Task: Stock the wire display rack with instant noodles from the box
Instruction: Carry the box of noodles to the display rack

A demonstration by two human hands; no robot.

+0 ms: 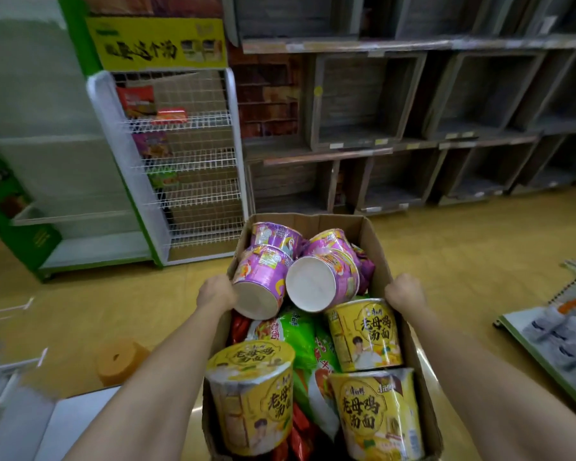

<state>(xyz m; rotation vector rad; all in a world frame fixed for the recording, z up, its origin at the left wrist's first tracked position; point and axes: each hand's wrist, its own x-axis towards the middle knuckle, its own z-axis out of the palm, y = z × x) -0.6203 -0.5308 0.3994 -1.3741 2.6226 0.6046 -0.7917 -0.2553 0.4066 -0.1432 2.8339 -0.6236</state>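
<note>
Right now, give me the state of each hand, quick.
Left hand: grips the left wall of the box.
Right hand: grips the box's right wall.

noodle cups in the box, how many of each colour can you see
purple cups: 4
yellow cups: 3
total: 7 cups showing in the cardboard box; soft packets lie under them, so more cups may be hidden
</note>
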